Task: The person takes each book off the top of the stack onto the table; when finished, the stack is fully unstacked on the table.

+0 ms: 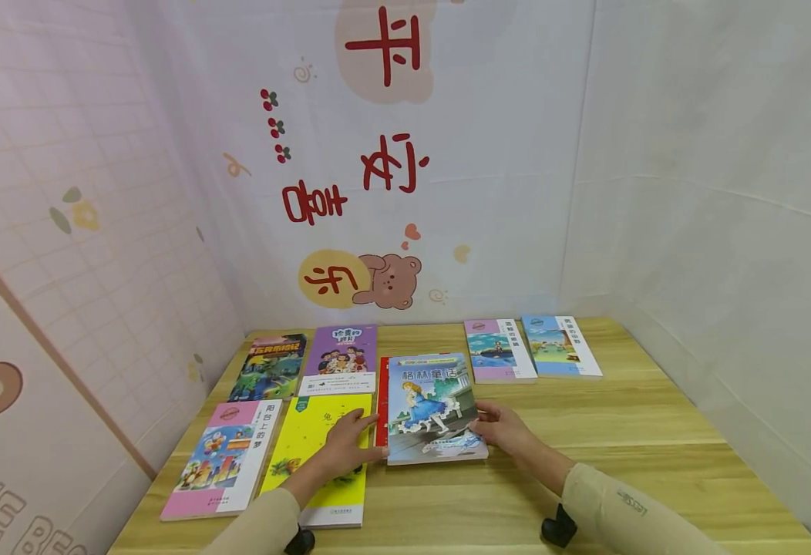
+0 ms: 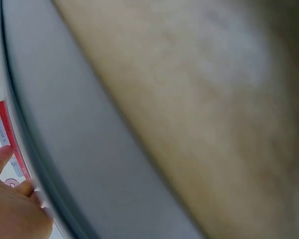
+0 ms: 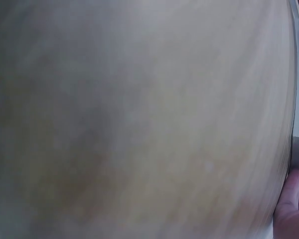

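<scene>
A light-blue storybook (image 1: 429,412), its cover showing a girl in a blue dress, lies over a red-covered book (image 1: 382,401) whose left strip shows. My left hand (image 1: 341,445) is at the storybook's left side, thumb by the lower left corner and fingers stretched toward the red strip. It hangs over a yellow book (image 1: 329,501). My right hand (image 1: 509,432) holds the storybook's lower right edge, thumb tip at the cover. Little of the hands shows in the wrist views: fingers (image 2: 2,157) at far left and fingers (image 3: 291,189) against page edges.
Left of the hands lie a pink-and-white book (image 1: 225,462), a dark green illustrated book (image 1: 270,370) and a purple book (image 1: 341,358). A pink-and-blue book (image 1: 499,351) and a blue book (image 1: 560,347) lie at the back right. Cloth walls (image 1: 503,154) surround the wooden table (image 1: 627,462).
</scene>
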Available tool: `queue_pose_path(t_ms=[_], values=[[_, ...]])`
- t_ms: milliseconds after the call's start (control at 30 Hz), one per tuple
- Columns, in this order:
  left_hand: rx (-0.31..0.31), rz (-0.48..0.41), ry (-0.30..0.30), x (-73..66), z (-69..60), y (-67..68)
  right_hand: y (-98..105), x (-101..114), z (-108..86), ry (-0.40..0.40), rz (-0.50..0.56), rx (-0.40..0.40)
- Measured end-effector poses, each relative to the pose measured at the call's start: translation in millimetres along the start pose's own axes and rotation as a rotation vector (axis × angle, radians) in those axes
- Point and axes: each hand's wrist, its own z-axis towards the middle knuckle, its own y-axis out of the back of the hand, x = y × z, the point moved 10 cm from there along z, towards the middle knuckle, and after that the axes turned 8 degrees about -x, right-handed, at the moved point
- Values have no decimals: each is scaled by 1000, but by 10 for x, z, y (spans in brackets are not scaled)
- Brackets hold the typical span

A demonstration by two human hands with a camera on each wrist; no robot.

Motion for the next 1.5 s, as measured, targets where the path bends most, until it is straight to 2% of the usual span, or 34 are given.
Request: queue_pose_path(t_ms=[500,833,1033,1167,1400,1500], values=[[58,14,-10,-38,-46,-9,44,5,16,-23,1,-19],[58,15,-19,-68,-56,-3,26,30,-11,-43,-30,42],[57,17,-22,-71,-55,1,-3,47,-37,-41,33,98],[58,16,-25,-72,-53,4,38,45,-54,-71,56,85],[57,14,-10,-52,-50,16,51,97,-84,-80,193,157],[56,20,-7,-46,-47,20,67,94,-92,-86,217,169]])
